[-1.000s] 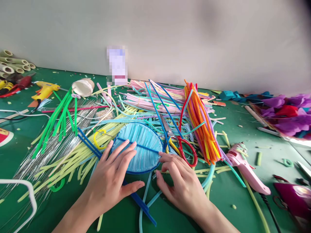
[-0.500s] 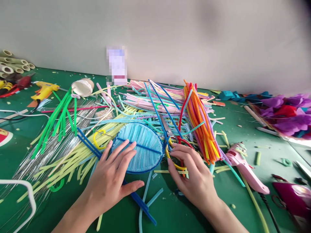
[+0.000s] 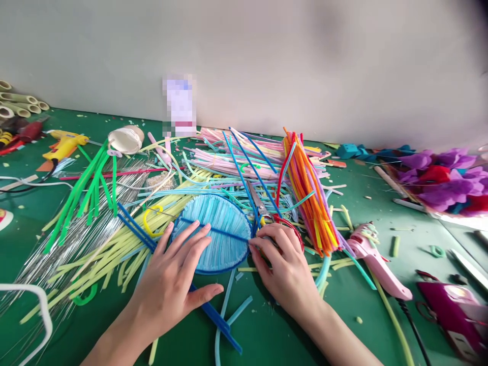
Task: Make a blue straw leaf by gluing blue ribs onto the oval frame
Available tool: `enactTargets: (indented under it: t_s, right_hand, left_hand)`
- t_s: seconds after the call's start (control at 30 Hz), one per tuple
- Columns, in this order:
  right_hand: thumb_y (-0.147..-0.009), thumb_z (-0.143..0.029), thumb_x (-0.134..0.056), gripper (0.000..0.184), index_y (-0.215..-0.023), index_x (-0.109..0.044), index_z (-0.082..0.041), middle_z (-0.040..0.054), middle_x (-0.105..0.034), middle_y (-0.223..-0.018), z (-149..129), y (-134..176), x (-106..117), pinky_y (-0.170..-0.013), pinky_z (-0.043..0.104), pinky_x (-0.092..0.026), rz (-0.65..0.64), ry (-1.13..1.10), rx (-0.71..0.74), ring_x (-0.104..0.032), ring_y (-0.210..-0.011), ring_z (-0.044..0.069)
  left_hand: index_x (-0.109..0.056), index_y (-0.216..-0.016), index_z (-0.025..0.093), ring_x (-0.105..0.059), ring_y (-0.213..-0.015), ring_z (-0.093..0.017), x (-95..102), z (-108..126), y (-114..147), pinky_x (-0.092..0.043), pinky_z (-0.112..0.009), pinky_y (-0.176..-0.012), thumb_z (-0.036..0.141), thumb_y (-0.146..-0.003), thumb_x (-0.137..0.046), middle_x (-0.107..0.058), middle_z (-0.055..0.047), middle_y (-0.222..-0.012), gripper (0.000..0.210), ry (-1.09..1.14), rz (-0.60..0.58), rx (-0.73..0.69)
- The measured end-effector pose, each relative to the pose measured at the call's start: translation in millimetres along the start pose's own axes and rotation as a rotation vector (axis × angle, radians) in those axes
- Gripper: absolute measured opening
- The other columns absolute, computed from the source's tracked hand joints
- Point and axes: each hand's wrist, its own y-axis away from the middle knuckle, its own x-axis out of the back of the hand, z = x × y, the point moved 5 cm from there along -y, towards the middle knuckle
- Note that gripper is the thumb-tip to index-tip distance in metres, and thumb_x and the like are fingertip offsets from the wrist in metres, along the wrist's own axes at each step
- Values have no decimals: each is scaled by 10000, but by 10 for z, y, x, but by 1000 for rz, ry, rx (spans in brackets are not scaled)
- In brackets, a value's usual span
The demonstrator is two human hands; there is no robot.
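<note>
A light-blue round disc [image 3: 224, 254] with a dark-blue rim lies flat before me. A dark-blue pipe cleaner [image 3: 229, 233] runs across it from side to side. My left hand [image 3: 171, 274] rests on the disc's left part, fingers stretched and spread over the pipe cleaner. With thumb and forefinger my right hand [image 3: 284, 264] pinches the pipe cleaner's right end at the rim. Behind that hand lie scissors [image 3: 258, 203], handles partly hidden. More dark-blue pipe cleaners [image 3: 219, 317] lie beneath my left hand and beside the disc.
A bundle of orange and purple pipe cleaners [image 3: 305, 198] stands right of the scissors. Leftward are silver wires [image 3: 72, 239], green pipe cleaners [image 3: 91, 188] and a yellow glue gun [image 3: 66, 145]. A pink tool [image 3: 385, 269] with a cord lies at right.
My right hand has moved left from the scissors' handles to the disc's right rim and now pinches the pipe cleaner's end. My left hand stays on the disc. The view has shifted slightly.
</note>
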Motion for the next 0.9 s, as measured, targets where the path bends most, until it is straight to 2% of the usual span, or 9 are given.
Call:
enactTargets:
  t_s: [0.13, 0.23, 0.3, 0.37, 0.43, 0.53, 0.6, 0.73, 0.9]
  right_hand:
    - [-878, -64, -625, 187, -1016, -617, -190, 96, -610, -1025, -17, -17, 178, -913, 438, -499, 93, -44, -9, -563, -1037, 250]
    - [-889, -62, -612, 196, -1029, -618, -199, 86, -607, -1040, -78, -27, 364, -880, 385, -501, 173, -135, -54, -591, -1003, 215]
    - [-896, -68, -608, 191, -1025, -626, -207, 71, -616, -1036, -168, -47, 447, -862, 333, -501, 169, -247, -71, -609, -973, 182]
    - [-905, -108, -618, 137, -990, -640, -214, 52, -627, -1014, -257, -84, 478, -853, 296, -495, 126, -439, -134, -615, -962, 163]
    - [-910, -205, -647, 19, -921, -659, -215, 39, -629, -980, -302, -130, 443, -829, 276, -491, 61, -750, -300, -610, -952, 161]
    - [-876, -354, -708, 155, -853, -690, -202, 25, -639, -905, -325, -172, 293, -760, 245, -478, -8, -1307, -638, -597, -881, 146]
    - [-825, -382, -762, 204, -868, -726, -185, 29, -667, -895, -322, -188, 196, -769, 242, -472, -8, -1579, -799, -606, -882, 146]
    - [-776, -387, -802, 280, -934, -778, -158, 60, -727, -1041, -258, -172, 37, -888, 313, -487, 43, -1836, -902, -639, -988, 197]
    - [-818, -353, -772, 318, -1063, -763, -150, 74, -748, -1101, -259, -61, -161, -932, 320, -478, 10, -1984, -924, -660, -1052, 204]
  left_hand:
    - [-453, -1365, 155, -405, -1428, -339, 20, 7, 10, -207, -578, -1196, 495, -901, -623, -544, -166, -1467, 600, 29, 21, 0]
    - [-469, -1340, 182, -436, -1415, -288, 107, 63, -1, -261, -541, -1197, 308, -947, -605, -562, -143, -1451, 435, 110, 118, 21]
    - [-474, -1348, 225, -472, -1392, -237, 190, 140, -50, -303, -487, -1196, 195, -969, -558, -576, -103, -1440, 389, 212, 181, 35]
    - [-473, -1373, 276, -507, -1362, -209, 262, 245, -152, -364, -426, -1172, 195, -970, -563, -577, -63, -1443, 421, 363, 189, 30]
    - [-492, -1373, 307, -547, -1319, -200, 322, 342, -297, -449, -359, -1105, 263, -938, -631, -597, -38, -1419, 458, 557, 179, 35]
    - [-594, -1250, 301, -630, -1195, -188, 398, 396, -514, -518, -314, -1013, 303, -892, -695, -684, -21, -1267, 371, 797, 252, 79]
    - [-643, -1152, 283, -653, -1132, -190, 416, 385, -612, -526, -330, -991, 290, -891, -696, -710, -22, -1178, 267, 822, 318, 87]
    - [-664, -1049, 267, -647, -1121, -214, 349, 298, -652, -527, -373, -967, 266, -894, -686, -704, -37, -1163, 157, 731, 378, 87]
    - [-612, -1161, 256, -623, -1158, -226, 241, 254, -561, -518, -394, -984, 225, -877, -704, -665, -74, -1222, 301, 612, 440, 23]
